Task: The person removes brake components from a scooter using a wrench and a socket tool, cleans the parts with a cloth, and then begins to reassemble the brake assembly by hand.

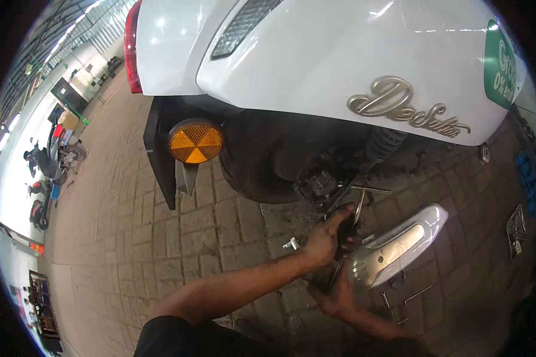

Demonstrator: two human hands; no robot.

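The left hand (323,243) is curled around a dark part (342,235), and the right hand (335,293) is close below it, too shadowy to tell how far its fingers are closed. A thin shiny bar (359,208) sticks up beside the left hand, near the white scooter's (304,65) back wheel (259,172). On the brick floor (161,244), a big silver cover (399,247) lies just to the right.

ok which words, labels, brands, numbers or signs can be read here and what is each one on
Readable, but I won't copy wording:
Raised metallic script badge, on the white side panel.
White print on the green sticker, at that panel's right end.
Too small to read: any print on the clear packet or along the far wall.
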